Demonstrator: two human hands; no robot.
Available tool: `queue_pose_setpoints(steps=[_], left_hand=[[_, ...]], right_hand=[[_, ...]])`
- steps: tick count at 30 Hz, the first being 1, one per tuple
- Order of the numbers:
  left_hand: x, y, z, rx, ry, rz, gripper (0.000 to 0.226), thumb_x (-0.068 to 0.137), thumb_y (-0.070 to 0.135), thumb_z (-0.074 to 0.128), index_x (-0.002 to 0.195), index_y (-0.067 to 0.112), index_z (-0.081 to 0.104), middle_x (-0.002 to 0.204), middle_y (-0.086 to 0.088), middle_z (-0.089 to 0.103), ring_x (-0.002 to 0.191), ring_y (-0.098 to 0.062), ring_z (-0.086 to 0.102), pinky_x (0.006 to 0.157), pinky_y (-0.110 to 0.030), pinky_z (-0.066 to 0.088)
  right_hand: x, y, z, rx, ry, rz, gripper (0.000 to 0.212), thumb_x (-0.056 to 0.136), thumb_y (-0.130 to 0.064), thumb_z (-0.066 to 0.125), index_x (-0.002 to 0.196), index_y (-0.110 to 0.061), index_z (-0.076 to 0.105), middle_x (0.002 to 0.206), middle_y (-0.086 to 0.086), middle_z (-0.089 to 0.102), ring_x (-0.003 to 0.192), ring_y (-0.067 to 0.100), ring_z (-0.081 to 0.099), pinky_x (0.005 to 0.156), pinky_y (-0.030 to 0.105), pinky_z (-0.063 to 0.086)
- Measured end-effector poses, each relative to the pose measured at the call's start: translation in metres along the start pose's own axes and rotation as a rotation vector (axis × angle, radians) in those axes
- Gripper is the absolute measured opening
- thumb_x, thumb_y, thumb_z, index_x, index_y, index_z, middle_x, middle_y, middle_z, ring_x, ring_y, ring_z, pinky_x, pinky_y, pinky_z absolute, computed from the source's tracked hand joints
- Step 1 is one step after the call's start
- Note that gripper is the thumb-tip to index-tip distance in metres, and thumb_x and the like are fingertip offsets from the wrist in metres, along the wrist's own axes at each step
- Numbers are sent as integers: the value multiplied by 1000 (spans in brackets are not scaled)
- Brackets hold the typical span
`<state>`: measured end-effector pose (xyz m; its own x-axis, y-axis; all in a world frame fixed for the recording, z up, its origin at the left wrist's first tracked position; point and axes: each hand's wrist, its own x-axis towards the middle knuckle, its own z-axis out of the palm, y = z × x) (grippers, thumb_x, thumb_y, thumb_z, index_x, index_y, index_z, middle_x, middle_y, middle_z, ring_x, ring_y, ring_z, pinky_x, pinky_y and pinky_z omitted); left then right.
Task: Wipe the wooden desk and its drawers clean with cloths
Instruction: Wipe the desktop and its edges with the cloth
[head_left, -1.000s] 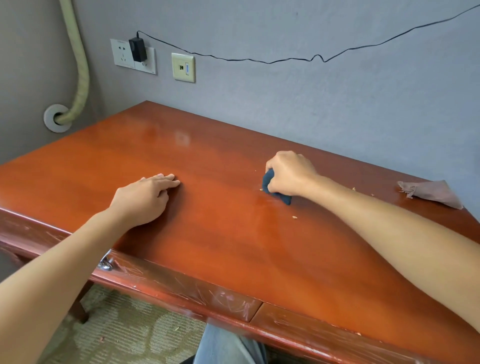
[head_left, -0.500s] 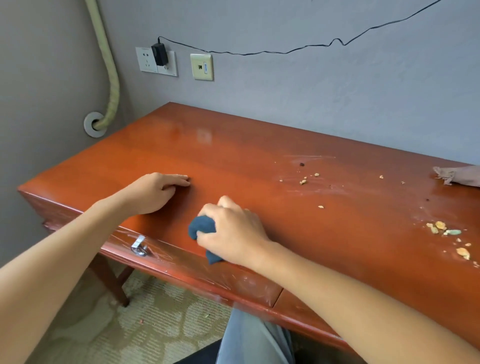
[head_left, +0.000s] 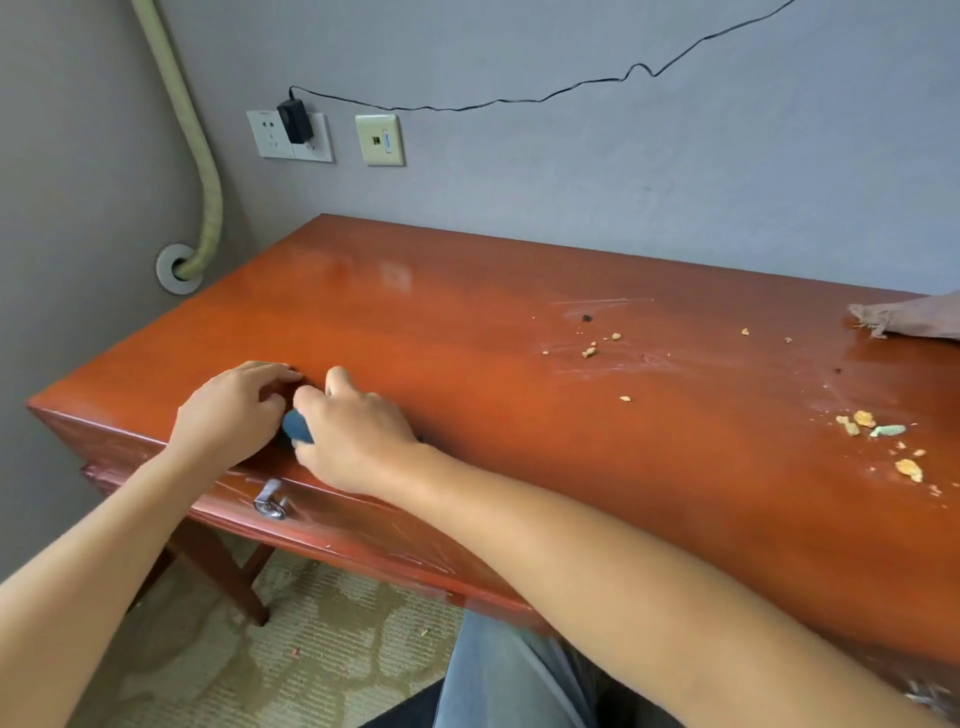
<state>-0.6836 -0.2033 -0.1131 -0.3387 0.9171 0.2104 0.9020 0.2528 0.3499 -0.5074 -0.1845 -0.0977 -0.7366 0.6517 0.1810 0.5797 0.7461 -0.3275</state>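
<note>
Our right hand (head_left: 353, 436) has its fingers curled tight around the blue cloth (head_left: 297, 427), pressing it down near the front left corner of the surface (head_left: 467, 395) to rub it clean. Our left hand (head_left: 234, 410) rests flat beside it, fingers loose, probably to steady us. Crumbs (head_left: 865, 431) wait near the right edge, with lots of bare room between. Another cloth (head_left: 909, 314) lies at the back right.
</note>
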Motion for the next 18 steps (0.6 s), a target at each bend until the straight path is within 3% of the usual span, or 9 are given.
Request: queue_pose_setpoints(steps=[3, 6, 11, 14, 16, 18], left_hand=[[4, 2, 3, 54, 39, -18, 42, 96, 6, 51, 125, 29, 72, 138, 3, 64, 123, -30, 59, 89, -41, 51], [6, 7, 6, 166, 15, -16, 32, 98, 16, 50, 123, 27, 67, 130, 0, 60, 117, -33, 58, 80, -43, 52], [16, 46, 18, 333, 16, 38, 23, 96, 27, 50, 103, 8, 61, 103, -15, 56, 100, -43, 61, 76, -46, 48], [26, 78, 32, 220, -43, 193, 48, 87, 38, 38, 121, 16, 66, 126, -9, 63, 122, -35, 59, 98, -45, 48], [37, 104, 42, 163, -116, 262, 52, 92, 38, 37, 136, 22, 60, 147, 0, 55, 139, -27, 47, 113, -44, 39], [49, 128, 54, 153, -159, 304, 47, 100, 36, 41, 145, 25, 52, 157, 7, 46, 147, -21, 38, 119, -45, 31]], right_hand=[[24, 27, -5, -28, 54, 112, 30, 101, -37, 58, 117, -13, 52, 117, 12, 44, 95, 44, 62, 71, 41, 36], [47, 67, -15, -49, 114, 242, 30, 102, -36, 57, 120, -13, 53, 121, 13, 45, 101, 44, 63, 74, 41, 35], [74, 132, -51, -126, 78, 418, 37, 100, -40, 61, 127, -15, 59, 129, 11, 52, 114, 39, 60, 86, 40, 45], [83, 161, -78, -153, 15, 518, 20, 90, -36, 71, 101, -20, 66, 105, 5, 64, 109, 32, 64, 76, 32, 45], [88, 179, -95, -147, -33, 584, 20, 82, -30, 76, 78, -21, 58, 83, 0, 61, 97, 29, 67, 68, 29, 44], [91, 195, -109, -149, -85, 634, 28, 77, -31, 80, 74, -21, 54, 86, 1, 63, 89, 27, 65, 66, 29, 46]])
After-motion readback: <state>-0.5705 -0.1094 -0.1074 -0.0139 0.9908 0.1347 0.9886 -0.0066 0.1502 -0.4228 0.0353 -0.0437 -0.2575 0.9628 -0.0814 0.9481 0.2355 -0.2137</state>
